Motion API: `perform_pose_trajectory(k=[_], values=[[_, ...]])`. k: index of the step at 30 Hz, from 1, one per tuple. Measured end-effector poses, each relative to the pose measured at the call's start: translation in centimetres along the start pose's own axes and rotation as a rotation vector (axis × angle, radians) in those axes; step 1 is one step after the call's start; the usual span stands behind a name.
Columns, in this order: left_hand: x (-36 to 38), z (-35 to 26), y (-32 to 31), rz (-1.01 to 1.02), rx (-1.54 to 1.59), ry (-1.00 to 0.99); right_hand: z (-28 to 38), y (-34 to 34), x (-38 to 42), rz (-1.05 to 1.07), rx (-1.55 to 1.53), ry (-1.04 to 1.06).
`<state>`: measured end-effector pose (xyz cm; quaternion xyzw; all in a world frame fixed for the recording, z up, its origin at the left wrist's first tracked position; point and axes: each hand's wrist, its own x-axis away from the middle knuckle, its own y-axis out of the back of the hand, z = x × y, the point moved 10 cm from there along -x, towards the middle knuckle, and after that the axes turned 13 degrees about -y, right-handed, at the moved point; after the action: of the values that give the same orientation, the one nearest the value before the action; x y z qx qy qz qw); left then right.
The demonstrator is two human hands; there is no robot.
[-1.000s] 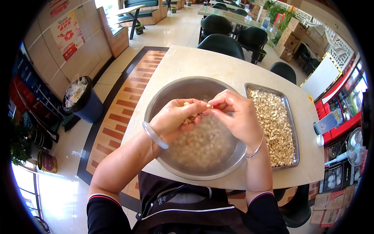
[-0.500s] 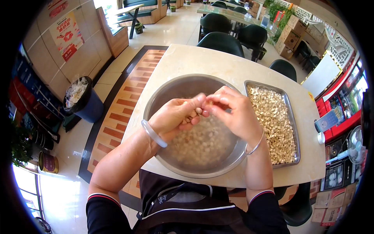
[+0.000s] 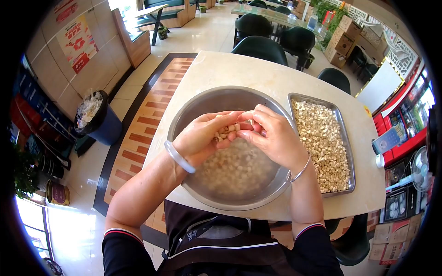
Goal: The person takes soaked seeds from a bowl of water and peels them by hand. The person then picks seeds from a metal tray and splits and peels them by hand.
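Observation:
Over a large steel basin (image 3: 207,202), my left hand (image 3: 202,133) is curled palm up around several pale seeds with brown tips, which look like lotus seeds (image 3: 225,135). My right hand (image 3: 274,135) meets it at the fingertips, thumb and fingers pinched on a lotus seed (image 3: 250,122) that is partly hidden. Below both hands, cloudy water in the basin covers many more lotus seeds (image 3: 235,172). To the right lies a steel tray (image 3: 352,175) heaped with pale split seeds (image 3: 322,147).
The basin and tray share a cream table (image 3: 221,69). A white cup-like item (image 3: 380,161) and a blue card stand (image 3: 386,142) are at its right edge. Dark chairs (image 3: 260,49) stand beyond. On the left floor is a blue bin (image 3: 106,122) with a bag.
My right fingers have shifted slightly down and my left palm has opened a little, so more lotus seeds show in it. The basin and tray stay in place.

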<state>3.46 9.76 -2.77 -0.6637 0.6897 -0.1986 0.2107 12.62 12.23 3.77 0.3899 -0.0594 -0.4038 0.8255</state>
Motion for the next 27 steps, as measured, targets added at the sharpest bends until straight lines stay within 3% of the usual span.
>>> perform_pose_trajectory(k=[5,8,11,17,27], values=[[0.0,1.3,1.9,-0.070,0.036,0.006,0.5,-0.2,0.2,-0.067,0.105,0.210],[0.1,0.9,1.4,-0.034,0.148,0.019,0.8,0.6,0.0,-0.089,-0.101,0.147],[0.2,-0.1,-0.1,0.077,0.036,0.007,0.3,1.4,-0.1,-0.129,-0.063,0.037],[0.2,-0.2,0.2,0.060,0.047,-0.017,-0.5,0.7,-0.3,-0.081,-0.395,0.041],[0.3,-0.4,0.3,0.009,-0.011,-0.034,-1.5,1.3,-0.3,-0.131,-0.370,-0.042]])
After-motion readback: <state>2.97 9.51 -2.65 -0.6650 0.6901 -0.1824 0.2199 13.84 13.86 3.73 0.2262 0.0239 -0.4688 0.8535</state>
